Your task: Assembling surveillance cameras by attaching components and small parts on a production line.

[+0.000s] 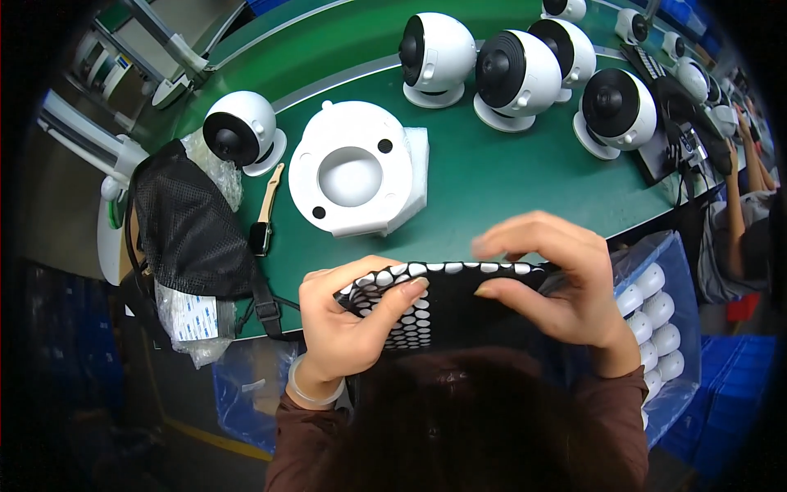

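Observation:
In front of me is a black, bendable sheet (408,322) with rows of white round dots on its left part and along its upper edge. My left hand (352,316) pinches its left side, thumb over the dots and fingers behind. At the sheet's right end, my right hand (566,283) has thumb and forefinger apart, the thumb beside the plain black part and the blurred fingertips above the edge. Beyond the sheet, a white ring-shaped fixture (303,176) with a round hollow and two black spots lies on the green table (484,184).
White ball-shaped cameras with black fronts (520,74) stand at the back, another (242,127) at left. A wristwatch (261,234) lies beside a black mesh bag (184,221). At right, a blue-lined bin (684,328) holds several white rounded parts. Another person's arm (735,197) shows far right.

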`<action>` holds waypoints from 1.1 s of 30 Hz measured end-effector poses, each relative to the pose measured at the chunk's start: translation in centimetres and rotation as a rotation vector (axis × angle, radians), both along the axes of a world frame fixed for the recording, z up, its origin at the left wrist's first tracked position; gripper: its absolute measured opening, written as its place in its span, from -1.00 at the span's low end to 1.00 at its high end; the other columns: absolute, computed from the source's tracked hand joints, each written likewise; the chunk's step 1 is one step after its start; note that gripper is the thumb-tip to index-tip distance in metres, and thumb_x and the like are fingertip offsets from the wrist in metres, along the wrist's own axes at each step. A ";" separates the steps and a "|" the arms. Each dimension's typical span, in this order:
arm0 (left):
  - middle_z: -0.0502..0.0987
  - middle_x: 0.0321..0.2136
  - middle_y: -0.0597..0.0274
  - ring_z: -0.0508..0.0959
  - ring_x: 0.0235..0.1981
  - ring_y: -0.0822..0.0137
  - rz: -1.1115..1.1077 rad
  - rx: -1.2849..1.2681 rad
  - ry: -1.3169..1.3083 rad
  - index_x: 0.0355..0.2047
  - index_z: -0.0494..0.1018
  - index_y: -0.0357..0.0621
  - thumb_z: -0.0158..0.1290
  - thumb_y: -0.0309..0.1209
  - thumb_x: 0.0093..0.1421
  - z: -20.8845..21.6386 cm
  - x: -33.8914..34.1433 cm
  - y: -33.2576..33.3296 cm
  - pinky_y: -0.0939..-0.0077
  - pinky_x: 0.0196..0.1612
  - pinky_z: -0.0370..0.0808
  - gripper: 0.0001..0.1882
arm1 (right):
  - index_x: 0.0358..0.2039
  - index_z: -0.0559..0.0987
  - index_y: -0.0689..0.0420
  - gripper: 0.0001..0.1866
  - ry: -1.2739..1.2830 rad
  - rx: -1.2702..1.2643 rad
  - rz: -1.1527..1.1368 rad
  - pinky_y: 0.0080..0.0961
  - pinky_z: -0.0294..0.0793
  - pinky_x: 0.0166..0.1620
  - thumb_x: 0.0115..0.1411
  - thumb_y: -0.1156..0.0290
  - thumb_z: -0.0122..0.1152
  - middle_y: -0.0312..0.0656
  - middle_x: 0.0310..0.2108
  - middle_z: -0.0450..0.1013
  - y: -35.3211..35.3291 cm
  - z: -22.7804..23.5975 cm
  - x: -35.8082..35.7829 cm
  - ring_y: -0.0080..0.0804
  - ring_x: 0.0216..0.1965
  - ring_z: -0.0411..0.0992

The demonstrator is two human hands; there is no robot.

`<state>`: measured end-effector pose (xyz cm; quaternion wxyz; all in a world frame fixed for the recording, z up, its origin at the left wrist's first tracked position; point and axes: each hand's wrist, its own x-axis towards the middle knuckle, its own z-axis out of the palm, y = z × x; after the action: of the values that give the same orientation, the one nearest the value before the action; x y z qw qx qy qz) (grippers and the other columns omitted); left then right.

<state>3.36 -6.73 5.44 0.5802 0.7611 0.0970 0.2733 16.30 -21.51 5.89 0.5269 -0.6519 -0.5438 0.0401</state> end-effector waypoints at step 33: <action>0.36 -0.80 0.25 0.34 -0.85 0.39 0.093 0.428 -0.030 -0.58 0.41 -0.29 0.11 -0.61 -0.11 -0.4 -1.0 0.2 0.66 -0.73 0.22 -0.92 | -0.58 0.47 0.21 -0.81 -0.644 0.191 -0.059 -0.49 0.43 -0.44 -0.31 0.55 0.24 -0.20 -0.56 0.40 3.4 0.0 -0.9 -0.26 -0.43 0.42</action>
<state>2.34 -6.51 4.99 0.3937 0.8574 0.0634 0.3253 15.35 -18.15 5.84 0.3877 -0.5944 -0.6646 -0.2341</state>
